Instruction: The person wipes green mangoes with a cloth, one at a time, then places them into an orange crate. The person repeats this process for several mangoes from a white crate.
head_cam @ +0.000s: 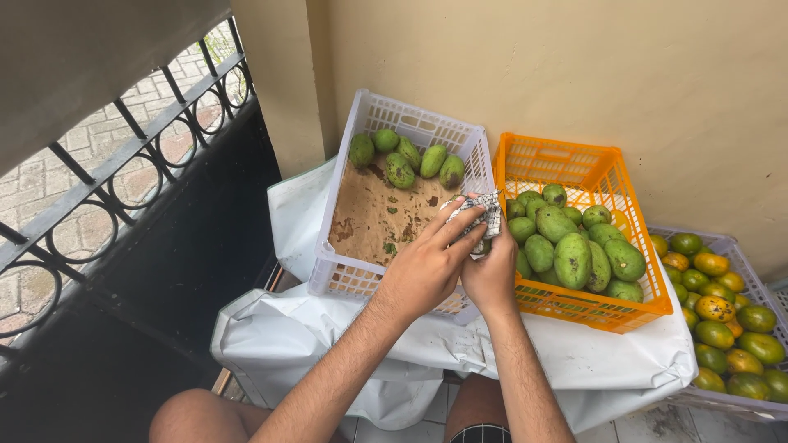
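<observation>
Cloth: a small black-and-white checked cloth (483, 212) is bunched in my two hands, above the place where the white crate's right wall meets the orange crate's left wall.
Fruit under the cloth: something green and rounded shows just below the cloth by my fingers; I cannot tell how much of it I have hold of.
My left hand: my left hand (427, 267) reaches across from the left, fingers stretched out long and lying on top of the cloth, pressing rather than closing round it.
My right hand: my right hand (492, 275) sits just beside the left, touching it, fingers curled up and closed on the cloth from beneath.
White crate: the white slatted crate (351, 139) lies to the left of my hands, lined with stained brown card, with a few green mangoes (409, 160) gathered at its far end.
Orange crate: the orange crate (611, 176) lies to the right, heaped with larger green mangoes (573, 258), some with dark spots.
Third crate: further right, a pale crate (735, 244) holds small round green and orange citrus fruit (716, 308).
White sheet: a white sheet (607, 361) lies under the crates.
Railing: a black iron railing (123, 164) runs along the left, well apart from my hands.
Wall: a plain cream wall (574, 74) stands behind the crates.
</observation>
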